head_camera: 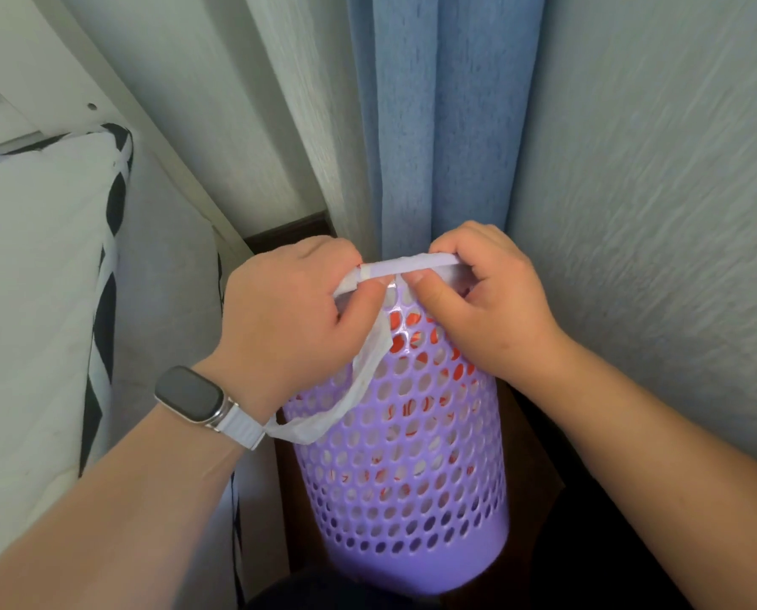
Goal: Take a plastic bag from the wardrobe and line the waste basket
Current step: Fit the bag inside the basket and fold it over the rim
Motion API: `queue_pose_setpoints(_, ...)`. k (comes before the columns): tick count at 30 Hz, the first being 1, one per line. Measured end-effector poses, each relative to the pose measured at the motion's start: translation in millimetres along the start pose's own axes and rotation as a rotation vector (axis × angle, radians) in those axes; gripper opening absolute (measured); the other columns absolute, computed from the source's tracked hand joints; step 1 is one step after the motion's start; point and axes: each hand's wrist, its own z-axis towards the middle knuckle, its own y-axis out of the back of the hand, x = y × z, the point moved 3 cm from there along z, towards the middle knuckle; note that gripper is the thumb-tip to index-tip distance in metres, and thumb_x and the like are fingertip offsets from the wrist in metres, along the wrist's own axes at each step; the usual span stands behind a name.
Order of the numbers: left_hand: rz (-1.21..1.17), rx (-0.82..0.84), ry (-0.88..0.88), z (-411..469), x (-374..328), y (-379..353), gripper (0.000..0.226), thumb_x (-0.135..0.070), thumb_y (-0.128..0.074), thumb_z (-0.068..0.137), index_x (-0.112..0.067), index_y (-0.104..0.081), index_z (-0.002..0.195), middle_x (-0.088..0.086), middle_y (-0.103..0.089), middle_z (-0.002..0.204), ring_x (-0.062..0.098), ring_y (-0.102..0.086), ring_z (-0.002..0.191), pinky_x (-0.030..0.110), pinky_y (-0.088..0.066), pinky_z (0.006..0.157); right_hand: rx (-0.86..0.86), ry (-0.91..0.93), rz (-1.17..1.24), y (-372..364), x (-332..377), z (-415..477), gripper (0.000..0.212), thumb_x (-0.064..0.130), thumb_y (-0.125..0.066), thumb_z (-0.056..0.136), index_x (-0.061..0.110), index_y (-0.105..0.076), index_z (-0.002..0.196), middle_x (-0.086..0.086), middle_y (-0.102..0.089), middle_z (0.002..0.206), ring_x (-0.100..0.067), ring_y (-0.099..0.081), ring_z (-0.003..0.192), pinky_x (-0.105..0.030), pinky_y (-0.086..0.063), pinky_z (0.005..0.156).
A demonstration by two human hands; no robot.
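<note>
Just above the purple waste basket (412,455), gripping a folded white plastic bag (407,268) stretched between left hand (288,310) and right hand (487,306), fingers (429,297) curled round it.

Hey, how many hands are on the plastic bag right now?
2. The left hand grips the plastic bag at the left of the purple waste basket rim; the right hand pinches it at the right.
</note>
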Motion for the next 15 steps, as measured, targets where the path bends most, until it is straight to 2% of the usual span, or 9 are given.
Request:
queue_pose_setpoints(4, -0.094, 0.006, -0.039, 1.4, 0.5, -0.8, 0.024, -0.03, -0.05, 0.09, -0.014, -0.066, 0.084, 0.001, -0.063, 0.076, 0.023, -0.06, 0.069, 0.04, -0.047, 0.059, -0.046, 0.009, -0.071, 2.2, 3.4, -2.2, 0.023, 0.039, -0.061, 0.083, 0.018, -0.057, 0.074, 0.01, -0.048, 0.07, -0.012, -0.045, 0.07, -0.034, -0.039, 0.068)
queue_pose_setpoints(6, -0.24, 0.068, -0.072, 2.4, 4.2, 1.0, 0.023, -0.025, -0.052, 0.091, -0.012, -0.069, 0.098, 0.0, -0.065, 0.085, 0.019, -0.061, 0.078, 0.034, -0.049, 0.069, -0.055, 0.008, -0.093, 1.7, 3.1, -4.0, 0.023, 0.038, -0.062, 0.082, 0.017, -0.057, 0.073, 0.009, -0.05, 0.07, -0.013, -0.046, 0.069, -0.034, -0.038, 0.067)
queue_pose_setpoints(8, -0.329, 0.086, -0.074, 3.8, 8.2, 4.1, 0.023, -0.018, -0.054, 0.089, -0.01, -0.069, 0.105, -0.002, -0.064, 0.087, 0.015, -0.059, 0.08, 0.028, -0.047, 0.072, -0.068, -0.02, -0.096, 1.4, 1.8, -4.8, 0.022, 0.036, -0.065, 0.082, 0.018, -0.057, 0.073, 0.009, -0.05, 0.069, -0.012, -0.047, 0.068, -0.033, -0.038, 0.066)
queue_pose_setpoints(11, -0.306, 0.066, -0.058, 4.1, 10.4, 4.5, 0.016, -0.01, -0.053, 0.087, -0.01, -0.069, 0.093, -0.001, -0.061, 0.078, 0.016, -0.056, 0.072, 0.031, -0.045, 0.065, -0.077, -0.041, -0.101, -0.9, 3.4, -5.8, 0.021, 0.031, -0.069, 0.081, 0.016, -0.057, 0.072, 0.009, -0.05, 0.069, -0.011, -0.047, 0.067, -0.032, -0.039, 0.064)
queue_pose_setpoints(15, -0.241, 0.025, -0.026, 3.5, 12.8, 3.6, 0.013, -0.012, -0.052, 0.087, -0.011, -0.064, 0.084, -0.002, -0.056, 0.073, 0.015, -0.051, 0.068, 0.031, -0.042, 0.061, -0.033, -0.022, -0.062, 3.5, 6.8, -1.0, 0.027, 0.038, -0.063, 0.082, 0.013, -0.059, 0.072, 0.002, -0.055, 0.07, -0.014, -0.05, 0.067, -0.034, -0.042, 0.062)
